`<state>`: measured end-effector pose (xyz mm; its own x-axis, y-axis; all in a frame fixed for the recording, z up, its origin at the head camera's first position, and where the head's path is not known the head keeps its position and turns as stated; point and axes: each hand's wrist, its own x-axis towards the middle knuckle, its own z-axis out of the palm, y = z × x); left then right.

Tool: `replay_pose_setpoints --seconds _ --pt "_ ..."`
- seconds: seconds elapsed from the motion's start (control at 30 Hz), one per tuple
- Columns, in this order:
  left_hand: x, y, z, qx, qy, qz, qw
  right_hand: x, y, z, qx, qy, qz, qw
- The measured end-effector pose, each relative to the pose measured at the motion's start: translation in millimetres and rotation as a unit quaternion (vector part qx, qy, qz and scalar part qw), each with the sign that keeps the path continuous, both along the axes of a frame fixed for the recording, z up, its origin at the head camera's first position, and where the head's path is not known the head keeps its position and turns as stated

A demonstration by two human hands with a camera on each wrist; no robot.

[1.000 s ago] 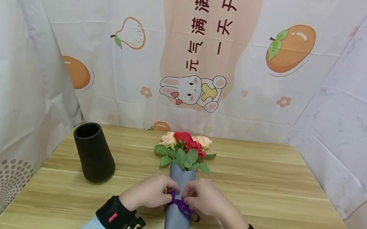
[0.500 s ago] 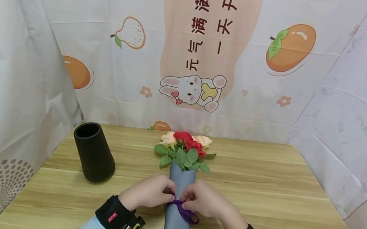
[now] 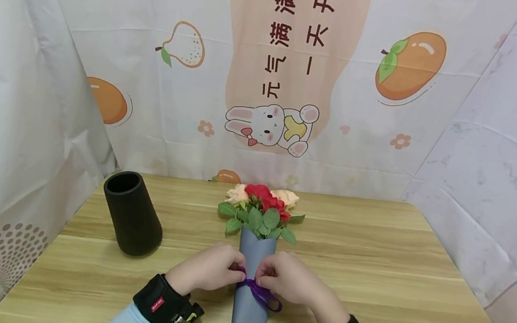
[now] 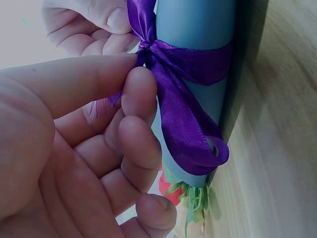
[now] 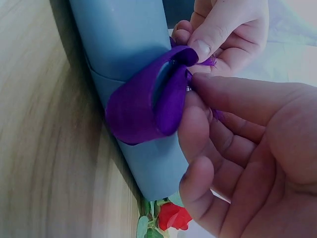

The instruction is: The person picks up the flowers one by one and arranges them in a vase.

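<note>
A bouquet lies on the table, its red and peach roses (image 3: 264,200) at the far end and its stems rolled in blue-grey wrapping paper (image 3: 250,319). Around the middle of the paper runs a purple ribbon (image 3: 266,297), looped and knotted at the front. My left hand (image 3: 211,268) pinches the ribbon near the knot between thumb and index finger. From the other side, my right hand (image 3: 297,281) pinches it close by. The wrist views show satin loops (image 4: 185,124) hanging beside the knot and frayed ribbon ends (image 5: 218,115) behind the right fingers.
A black vase (image 3: 134,217) stands at the left of the wooden table (image 3: 395,301). Printed cloth (image 3: 174,106) hangs behind the table, with more white sheeting on both sides.
Both hands keep to the same spot at the ribbon, with only small finger shifts. The loop at the right has moved slightly. The bouquet stays in place.
</note>
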<state>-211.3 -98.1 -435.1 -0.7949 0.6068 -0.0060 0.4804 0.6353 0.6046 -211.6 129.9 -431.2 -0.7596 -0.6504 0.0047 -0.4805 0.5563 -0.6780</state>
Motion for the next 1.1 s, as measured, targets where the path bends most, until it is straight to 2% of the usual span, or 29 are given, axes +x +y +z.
replay_pose_setpoints --seconds 0.5,1.1 --pt "0.4 -2.2 0.6 0.002 0.014 -0.015 0.9998 -0.7 3 2.1 0.001 -0.002 0.003 1.0000" --pt "-2.0 -12.1 0.3 0.004 0.008 -0.002 1.0000 -3.5 12 4.5 0.006 0.011 -0.010 0.9999"
